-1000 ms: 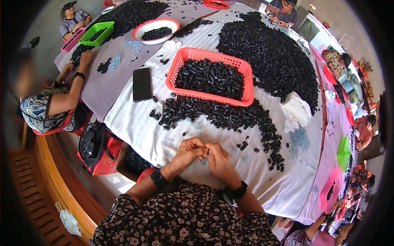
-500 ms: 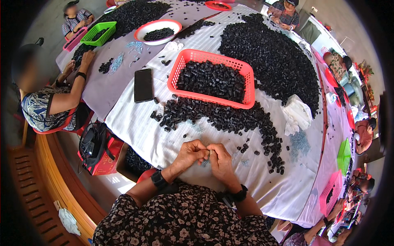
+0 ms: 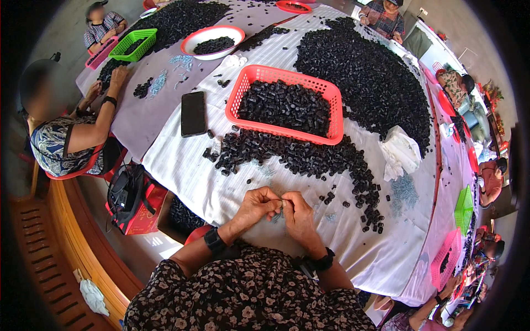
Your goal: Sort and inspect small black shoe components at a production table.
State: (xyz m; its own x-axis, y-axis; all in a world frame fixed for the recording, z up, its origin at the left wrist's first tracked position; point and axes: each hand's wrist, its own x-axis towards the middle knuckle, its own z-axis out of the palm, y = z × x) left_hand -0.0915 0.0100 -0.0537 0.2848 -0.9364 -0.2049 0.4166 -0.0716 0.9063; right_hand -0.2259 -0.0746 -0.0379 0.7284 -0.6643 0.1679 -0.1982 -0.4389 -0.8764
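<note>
My left hand and my right hand meet at the table's near edge, with fingertips pinched together. Whatever they hold between them is too small and covered to name. Just beyond lies a loose band of small black plastic pieces, short and cylindrical. A red-orange plastic basket full of the same pieces stands behind that band. Small heaps of thin light-blue bits lie on the cloth to the right, with a few more beside my right hand.
A black phone lies left of the basket. A crumpled white plastic bag sits to the right, below a large black heap. A red-rimmed white basin stands farther back. Other people sit around the table; one person works at left.
My hands stay almost in place, fingertips still together, with only a slight shift of the fingers. At the far right of the table, a person's hands have moved apart.
</note>
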